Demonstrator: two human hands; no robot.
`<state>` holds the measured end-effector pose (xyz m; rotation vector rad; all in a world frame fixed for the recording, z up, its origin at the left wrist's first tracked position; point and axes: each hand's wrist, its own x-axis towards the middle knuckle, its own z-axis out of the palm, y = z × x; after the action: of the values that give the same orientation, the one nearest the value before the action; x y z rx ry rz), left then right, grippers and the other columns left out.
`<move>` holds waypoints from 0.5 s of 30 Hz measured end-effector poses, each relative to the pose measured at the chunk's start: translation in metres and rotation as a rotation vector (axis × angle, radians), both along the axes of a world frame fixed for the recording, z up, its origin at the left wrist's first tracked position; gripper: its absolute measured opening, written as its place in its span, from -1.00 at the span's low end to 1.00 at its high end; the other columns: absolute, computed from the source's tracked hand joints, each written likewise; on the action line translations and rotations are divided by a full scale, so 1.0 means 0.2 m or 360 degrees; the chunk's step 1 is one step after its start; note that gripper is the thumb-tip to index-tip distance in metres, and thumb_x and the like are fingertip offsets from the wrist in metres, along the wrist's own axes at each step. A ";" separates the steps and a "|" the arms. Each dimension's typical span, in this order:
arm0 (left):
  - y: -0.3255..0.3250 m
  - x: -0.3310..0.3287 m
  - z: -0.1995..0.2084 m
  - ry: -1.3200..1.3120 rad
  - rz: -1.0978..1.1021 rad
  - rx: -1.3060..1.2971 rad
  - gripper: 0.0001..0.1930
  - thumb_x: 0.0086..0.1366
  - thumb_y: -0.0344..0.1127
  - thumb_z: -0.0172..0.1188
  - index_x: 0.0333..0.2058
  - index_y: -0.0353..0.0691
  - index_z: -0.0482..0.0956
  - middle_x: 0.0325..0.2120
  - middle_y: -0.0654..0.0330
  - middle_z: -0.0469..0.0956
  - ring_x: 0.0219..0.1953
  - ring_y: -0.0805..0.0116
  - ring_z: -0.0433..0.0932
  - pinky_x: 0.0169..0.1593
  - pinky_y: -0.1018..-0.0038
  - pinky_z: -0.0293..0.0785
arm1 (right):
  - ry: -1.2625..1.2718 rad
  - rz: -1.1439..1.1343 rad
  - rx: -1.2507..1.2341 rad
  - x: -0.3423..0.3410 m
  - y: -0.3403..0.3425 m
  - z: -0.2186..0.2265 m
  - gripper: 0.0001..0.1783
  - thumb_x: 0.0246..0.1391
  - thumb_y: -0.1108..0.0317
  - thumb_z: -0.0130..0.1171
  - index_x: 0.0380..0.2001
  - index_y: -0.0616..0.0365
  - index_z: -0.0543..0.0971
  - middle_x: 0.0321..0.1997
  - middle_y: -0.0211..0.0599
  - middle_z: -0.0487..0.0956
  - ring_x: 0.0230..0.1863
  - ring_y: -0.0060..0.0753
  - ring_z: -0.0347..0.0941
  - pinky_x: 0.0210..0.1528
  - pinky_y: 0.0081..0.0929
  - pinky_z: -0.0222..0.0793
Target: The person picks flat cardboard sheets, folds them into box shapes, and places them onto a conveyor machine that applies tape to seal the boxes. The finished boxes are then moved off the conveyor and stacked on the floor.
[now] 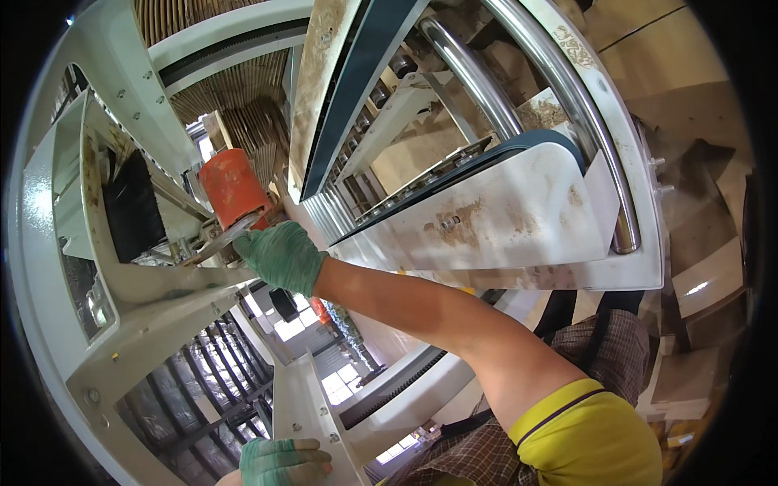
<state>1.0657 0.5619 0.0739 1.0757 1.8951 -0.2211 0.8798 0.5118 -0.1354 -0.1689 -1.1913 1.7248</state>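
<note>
My right hand (279, 257), in a green glove with bare fingertips, reaches in from the lower right. Its fingers are closed around a flat, light-coloured, blade-like piece (225, 240) whose exact kind I cannot make out. Just above that piece is an orange-red cylinder (235, 185), beside metal fittings on the white machine frame (174, 283). The gloved fingers hide part of the grip. Down at the bottom edge, my left hand (285, 463) wears a matching glove. Its fingers lie stretched out over a white panel (304, 413), with nothing seen in them.
Blue-green belts (527, 142) and shiny metal bars (474, 77) run along the machine at the upper right. A black brush-like part (134, 206) sits inside the left frame opening. Brown sheets (685, 377) lie at the far right. Toothed racks (393, 389) line the curved white beams.
</note>
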 end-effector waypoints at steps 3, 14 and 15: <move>-0.01 0.00 -0.01 0.0017 -0.0117 0.0091 -0.84 0.09 -0.33 0.11 -0.34 -0.11 0.34 -0.35 0.05 0.58 -0.31 -0.03 0.62 -0.25 0.12 0.58 | -0.0031 0.0152 -0.0017 0.04 -0.04 0.01 -0.82 -0.06 0.37 0.08 -0.35 0.15 0.40 -0.64 -0.22 0.46 -0.62 -0.14 0.48 -0.63 -0.18 0.29; -0.04 0.01 -0.02 0.0088 -0.0165 0.0194 -0.85 0.09 -0.32 0.10 -0.35 -0.10 0.35 -0.37 0.05 0.60 -0.33 -0.02 0.63 -0.32 0.17 0.58 | -0.0203 0.0717 -0.0816 -0.06 -0.01 0.03 -0.66 0.02 0.07 0.14 -0.30 0.12 0.53 -0.50 -0.15 0.56 -0.38 -0.09 0.52 -0.30 -0.24 0.40; -0.02 0.00 -0.03 0.0082 -0.0176 0.0198 -0.85 0.09 -0.32 0.10 -0.35 -0.10 0.35 -0.37 0.05 0.60 -0.33 -0.02 0.63 -0.32 0.18 0.58 | -0.0176 0.0737 -0.0768 -0.09 0.02 0.05 -0.60 0.01 -0.01 0.16 -0.28 0.12 0.54 -0.48 -0.12 0.57 -0.35 -0.04 0.53 -0.27 -0.23 0.40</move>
<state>1.0662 0.5570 0.0683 1.2713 1.9177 -0.1973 0.8628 0.5163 -0.1245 -0.2976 -0.9146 2.4256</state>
